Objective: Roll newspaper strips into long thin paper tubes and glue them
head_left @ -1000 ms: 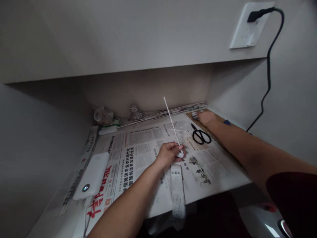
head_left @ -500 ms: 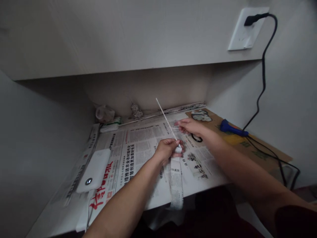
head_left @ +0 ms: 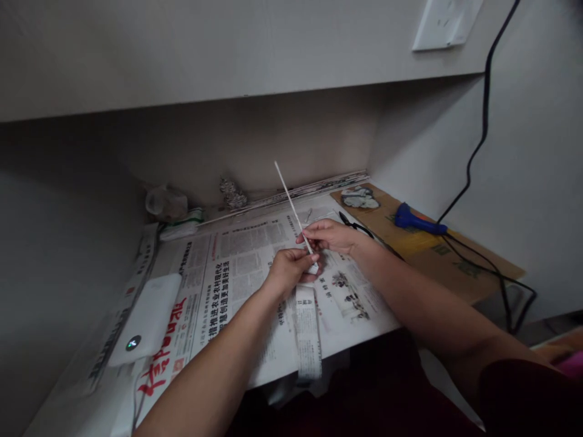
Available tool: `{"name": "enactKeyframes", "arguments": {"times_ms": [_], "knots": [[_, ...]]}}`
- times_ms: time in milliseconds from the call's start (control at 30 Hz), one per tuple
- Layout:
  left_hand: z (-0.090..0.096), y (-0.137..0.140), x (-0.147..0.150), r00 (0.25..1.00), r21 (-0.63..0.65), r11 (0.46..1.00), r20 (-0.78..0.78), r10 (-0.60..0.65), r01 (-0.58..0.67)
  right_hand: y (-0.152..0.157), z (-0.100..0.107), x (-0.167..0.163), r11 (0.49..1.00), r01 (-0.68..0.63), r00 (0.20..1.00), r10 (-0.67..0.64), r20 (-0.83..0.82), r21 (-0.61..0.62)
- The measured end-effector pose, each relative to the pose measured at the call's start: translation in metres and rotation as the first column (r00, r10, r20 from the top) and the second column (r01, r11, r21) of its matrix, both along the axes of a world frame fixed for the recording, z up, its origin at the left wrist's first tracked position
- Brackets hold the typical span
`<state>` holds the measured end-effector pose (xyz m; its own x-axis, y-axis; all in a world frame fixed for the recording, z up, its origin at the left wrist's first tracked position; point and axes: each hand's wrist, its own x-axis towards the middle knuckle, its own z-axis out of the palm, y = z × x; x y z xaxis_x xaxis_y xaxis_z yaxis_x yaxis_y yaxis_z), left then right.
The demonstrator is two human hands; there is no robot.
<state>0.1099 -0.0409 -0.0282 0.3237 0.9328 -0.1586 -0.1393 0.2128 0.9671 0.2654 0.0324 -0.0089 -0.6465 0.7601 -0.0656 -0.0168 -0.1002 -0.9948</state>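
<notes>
- While both hands work close together over the newspaper, each is clamped on one thin white paper stick (head_left: 288, 197), slanting up and away toward the back wall.
- Left hand (head_left: 291, 267): thumb and fingers pinched on stick's lower end, small printed paper bit showing there.
- Right hand (head_left: 330, 235): fingertips closed on stick just above the left hand.
- Long printed newsprint strip (head_left: 308, 334): below left hand, runs over front edge of surface (head_left: 68, 394); small Chinese text, mostly unreadable. Can't tell if it joins the stick.
- Spread black-and-white newspaper (head_left: 248, 267): big red brush-style characters at left, last two look like 日报; bold black headlines partly legible, 农业农村现代化 and 创造更加美好生活. Ink-style picture right of strip.
- White rounded-corner plastic device (head_left: 150, 318): on the newspaper, left; lit marks in dark round display, too small to read.
- Black-handled scissors (head_left: 353, 223): just beyond right hand, partly hidden.
- Brown flat cardboard (head_left: 460, 261): right side, green printed marks, blurred. On it, blue plastic glue-gun-shaped tool (head_left: 416, 220) and crumpled whitish cloth-like piece (head_left: 359, 197).
- Back of surface: long thin paper sticks (head_left: 328, 185) in a bundle, grey-white twisted clump (head_left: 232, 193), translucent plastic container (head_left: 166, 203), white-and-green packet (head_left: 182, 224).
- Upper right: white wall socket (head_left: 444, 24), black cable (head_left: 486, 103).
</notes>
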Motion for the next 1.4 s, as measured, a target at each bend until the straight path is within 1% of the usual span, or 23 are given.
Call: {"name": "enactKeyframes", "arguments": {"times_ms": [167, 333, 400, 500, 567, 600, 700, 733, 800, 933, 1000, 1100, 1133, 1167, 1267, 1300, 1333, 1400], "knots": [[0.002, 0.000, -0.001, 0.998, 0.012, 1.000, -0.060, -0.016, 0.017, -0.003, 0.004, -0.004, 0.999, 0.033, 0.999, -0.034, 0.018, 0.036], [0.002, 0.000, -0.001, 0.997, 0.048, 0.999, -0.074, -0.008, 0.011, -0.004, 0.005, -0.007, 0.988, 0.084, 0.996, -0.088, 0.029, 0.126], [0.002, 0.000, -0.002, 0.998, 0.053, 0.999, -0.066, -0.010, 0.014, -0.004, 0.004, -0.009, 0.976, 0.114, 0.992, -0.121, 0.029, 0.183], [0.001, 0.001, -0.002, 0.998, 0.055, 0.999, -0.055, 0.005, -0.002, -0.004, 0.004, -0.011, 0.943, 0.169, 0.980, -0.192, 0.054, 0.286], [0.001, 0.002, -0.002, 0.999, 0.046, 0.999, -0.047, 0.016, -0.014, -0.005, 0.004, -0.011, 0.930, 0.179, 0.975, -0.212, 0.072, 0.320], [0.001, 0.002, -0.002, 0.999, 0.040, 0.999, -0.045, 0.021, -0.019, -0.006, 0.005, -0.010, 0.936, 0.158, 0.978, -0.193, 0.082, 0.316], [0.002, 0.001, -0.001, 0.998, 0.027, 0.999, -0.057, 0.026, -0.024, -0.006, 0.008, -0.007, 0.966, 0.046, 0.991, -0.077, 0.110, 0.254], [0.002, 0.001, -0.001, 0.998, 0.024, 0.999, -0.065, 0.026, -0.025, -0.006, 0.009, -0.007, 0.971, 0.032, 0.992, -0.060, 0.110, 0.236], [0.002, 0.000, -0.001, 0.997, 0.024, 1.000, -0.074, 0.019, -0.018, -0.006, 0.009, -0.007, 0.975, 0.067, 0.992, -0.088, 0.090, 0.212], [0.002, -0.001, -0.001, 0.997, 0.043, 0.999, -0.071, -0.003, 0.006, -0.006, 0.009, -0.009, 0.961, 0.207, 0.975, -0.218, 0.043, 0.182], [0.001, 0.000, -0.001, 0.998, 0.040, 0.999, -0.064, -0.001, 0.004, -0.007, 0.010, -0.008, 0.969, 0.183, 0.980, -0.192, 0.043, 0.168], [-0.001, 0.001, -0.002, 0.998, 0.034, 0.999, -0.060, -0.004, 0.006, -0.008, 0.011, -0.006, 0.989, 0.058, 0.996, -0.068, 0.065, 0.137], [-0.001, 0.001, -0.002, 0.998, 0.035, 0.999, -0.062, -0.006, 0.008, -0.008, 0.012, -0.005, 0.991, 0.042, 0.996, -0.052, 0.072, 0.129], [-0.001, 0.001, -0.002, 0.998, 0.038, 0.999, -0.066, -0.006, 0.009, -0.008, 0.011, -0.005, 0.990, 0.057, 0.995, -0.067, 0.075, 0.127], [0.001, 0.001, -0.002, 0.996, 0.052, 0.999, -0.086, -0.001, 0.005, -0.008, 0.011, -0.007, 0.974, 0.179, 0.981, -0.188, 0.054, 0.137], [0.001, 0.000, -0.002, 0.996, 0.056, 0.998, -0.091, 0.003, 0.002, -0.008, 0.010, -0.007, 0.970, 0.199, 0.977, -0.206, 0.044, 0.138], [0.002, 0.000, -0.002, 0.996, 0.056, 0.998, -0.091, 0.009, -0.004, -0.008, 0.010, -0.007, 0.972, 0.194, 0.979, -0.200, 0.036, 0.135], [0.004, 0.000, -0.002, 0.996, 0.049, 0.999, -0.081, 0.022, -0.018, -0.008, 0.010, -0.006, 0.985, 0.129, 0.990, -0.134, 0.041, 0.115]]}}
